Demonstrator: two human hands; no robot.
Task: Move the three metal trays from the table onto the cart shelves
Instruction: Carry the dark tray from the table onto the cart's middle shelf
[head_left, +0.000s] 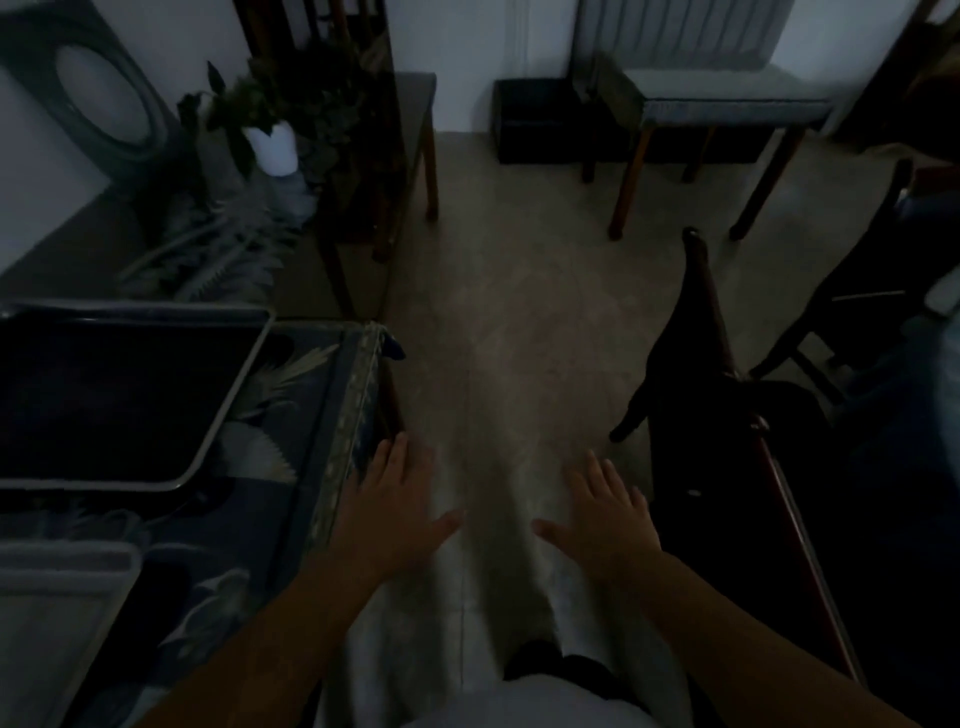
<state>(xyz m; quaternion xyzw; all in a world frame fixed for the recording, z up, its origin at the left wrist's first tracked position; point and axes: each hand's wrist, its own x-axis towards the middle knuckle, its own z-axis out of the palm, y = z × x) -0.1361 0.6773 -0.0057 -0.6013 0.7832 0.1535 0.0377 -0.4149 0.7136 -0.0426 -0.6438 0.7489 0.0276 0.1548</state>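
Both hands (395, 512) (605, 517) flat, holding nothing

On the left stands the table (291, 467), one tray (218, 436) toward its far edge, another tray (67, 613) at its near edge. The cart (779, 493) sits right. Both hands, left hand (387, 512) and right hand (608, 514), hang between them, over the floor (519, 312).

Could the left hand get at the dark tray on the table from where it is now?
Probably yes. The left hand is open, holding nothing, at the table edge, and only bare tablecloth lies between it and the dark tray.
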